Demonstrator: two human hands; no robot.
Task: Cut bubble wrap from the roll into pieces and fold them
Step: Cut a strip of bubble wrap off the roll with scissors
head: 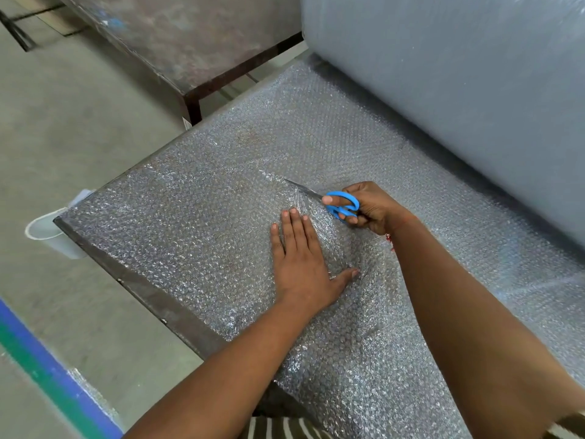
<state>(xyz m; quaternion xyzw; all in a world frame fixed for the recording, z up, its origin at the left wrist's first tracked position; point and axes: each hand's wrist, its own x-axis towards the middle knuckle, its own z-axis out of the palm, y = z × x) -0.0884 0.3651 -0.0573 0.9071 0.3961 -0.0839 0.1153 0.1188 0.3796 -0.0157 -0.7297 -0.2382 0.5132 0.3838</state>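
bubble wrap under flat left hand, scissors in right hand

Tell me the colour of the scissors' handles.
Bright blue. The scissors, gripped in the right hand, show clearly in the head view, the only one.

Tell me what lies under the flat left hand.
The left hand presses flat on the bubble wrap sheet, spread over a dark table that shows through it. The wrap directly beneath the palm is covered, so its state there cannot be seen.
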